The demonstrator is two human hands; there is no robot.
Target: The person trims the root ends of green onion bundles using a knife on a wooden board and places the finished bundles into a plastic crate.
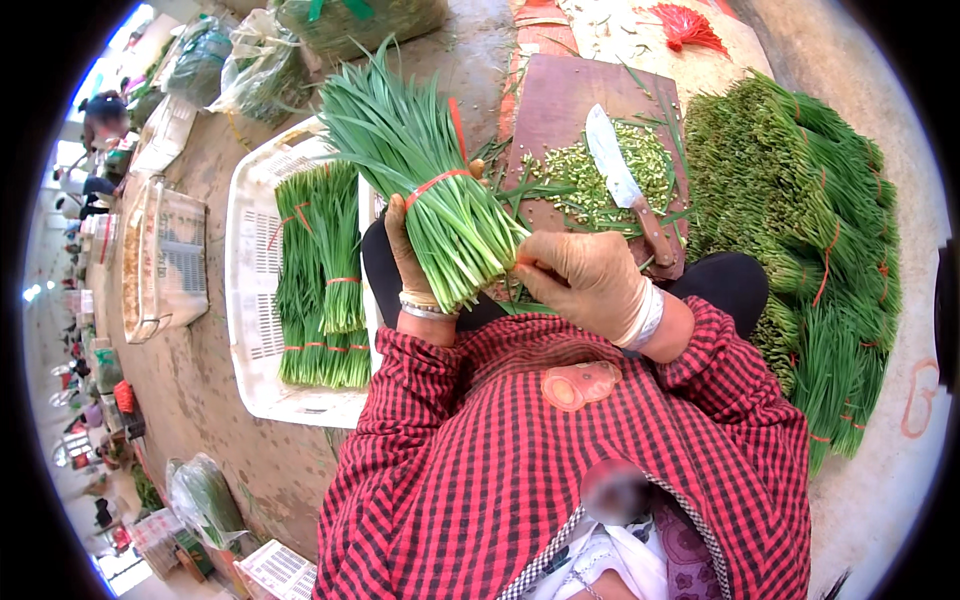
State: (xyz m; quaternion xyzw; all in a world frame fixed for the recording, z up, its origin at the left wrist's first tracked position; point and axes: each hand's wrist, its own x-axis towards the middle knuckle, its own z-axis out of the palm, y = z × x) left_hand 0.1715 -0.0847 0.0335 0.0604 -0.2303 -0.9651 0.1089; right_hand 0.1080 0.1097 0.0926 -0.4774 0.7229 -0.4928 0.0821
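A thick bunch of garlic chives, tied with a red band, rests in my gloved left hand, with the fingers wrapped around it. Its leaves point away to the upper left, and the pale cut ends face me. My gloved right hand is closed in a pinch against the right side of those cut ends; whatever is between the fingertips is too small to make out. A knife with a wooden handle lies on a dark red board, over a scatter of chopped stem ends.
Left of my knees stands a white plastic crate holding several tied bunches. A high pile of banded chives flanks me on the right. Red netting lies beyond the board. Another crate and filled bags stand farther left.
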